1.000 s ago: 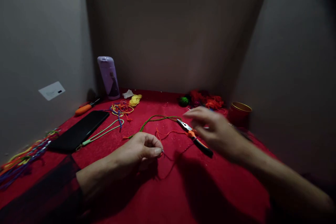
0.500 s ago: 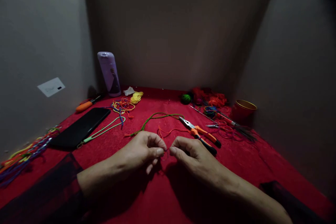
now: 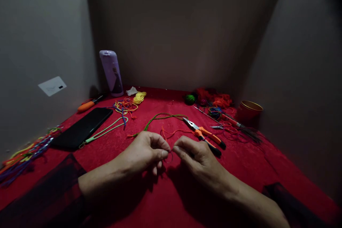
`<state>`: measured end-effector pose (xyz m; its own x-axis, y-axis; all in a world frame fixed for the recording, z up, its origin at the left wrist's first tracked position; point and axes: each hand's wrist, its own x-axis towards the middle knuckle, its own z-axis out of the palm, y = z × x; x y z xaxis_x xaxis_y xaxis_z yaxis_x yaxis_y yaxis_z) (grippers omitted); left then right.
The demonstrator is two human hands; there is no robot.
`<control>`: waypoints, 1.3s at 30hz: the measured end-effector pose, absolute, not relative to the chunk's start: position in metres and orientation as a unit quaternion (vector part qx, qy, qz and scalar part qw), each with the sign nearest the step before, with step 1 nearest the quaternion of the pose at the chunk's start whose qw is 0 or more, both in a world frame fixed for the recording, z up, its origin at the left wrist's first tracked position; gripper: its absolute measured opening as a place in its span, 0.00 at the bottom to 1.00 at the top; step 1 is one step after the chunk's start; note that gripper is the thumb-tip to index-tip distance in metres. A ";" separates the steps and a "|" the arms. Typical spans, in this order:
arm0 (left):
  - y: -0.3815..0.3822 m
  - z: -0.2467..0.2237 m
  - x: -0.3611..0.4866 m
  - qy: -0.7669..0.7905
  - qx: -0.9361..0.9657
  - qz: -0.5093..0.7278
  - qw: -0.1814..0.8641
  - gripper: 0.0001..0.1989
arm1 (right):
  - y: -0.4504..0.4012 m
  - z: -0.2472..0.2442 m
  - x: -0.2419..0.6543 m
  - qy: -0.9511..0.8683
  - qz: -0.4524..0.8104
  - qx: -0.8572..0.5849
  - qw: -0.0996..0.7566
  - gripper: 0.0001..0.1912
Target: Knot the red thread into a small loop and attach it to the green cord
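Thumb and forefinger of my left hand (image 3: 148, 151) are pinched on a thin dark-reddish thread (image 3: 171, 156), part of which curls below the fingertips. Close beside it, my right hand (image 3: 200, 156) also pinches, its fingertips at the other end of the short span of thread. Much of the thread is hidden by the fingers or blends into the red cloth (image 3: 149, 206). Just beyond the hands lie a red cord (image 3: 177, 130) and a green cord (image 3: 152, 118). Pliers with orange and black handles (image 3: 204, 133) rest by my right hand.
Left: a black phone (image 3: 82, 128) with a pale green strap (image 3: 107, 130), an orange-handled tool (image 3: 87, 106), colourful cords (image 3: 29, 155), a purple bottle (image 3: 111, 73) and yellow yarn (image 3: 139, 97). Right: a green yarn ball (image 3: 190, 99), tangled orange-red yarn (image 3: 223, 100), a brush (image 3: 240, 126) and a red cup (image 3: 248, 112).
The fingertips of both hands have drawn slightly closer together over the thread. The camera view has shifted a little; the things on the cloth stay in place.
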<state>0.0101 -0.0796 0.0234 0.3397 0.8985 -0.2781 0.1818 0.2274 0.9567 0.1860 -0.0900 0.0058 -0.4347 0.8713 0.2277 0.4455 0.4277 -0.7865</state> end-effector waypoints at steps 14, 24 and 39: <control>-0.082 0.021 0.015 0.448 0.539 0.361 0.615 0.06 | -0.084 0.000 0.182 -0.569 0.648 -0.389 0.325 0.09; -0.093 0.026 0.020 0.462 0.551 0.393 0.574 0.02 | -0.084 -0.002 0.179 -0.543 0.705 -0.336 0.309 0.08; -0.086 0.018 0.018 0.487 0.570 0.369 0.550 0.04 | -0.088 -0.006 0.179 -0.697 0.481 -0.395 0.355 0.09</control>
<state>0.0178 -0.0862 0.0178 0.2543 0.9603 -0.1149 0.1491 0.0785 0.9857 0.1787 -0.0883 -0.0060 -0.4358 0.8926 0.1157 0.2080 0.2249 -0.9519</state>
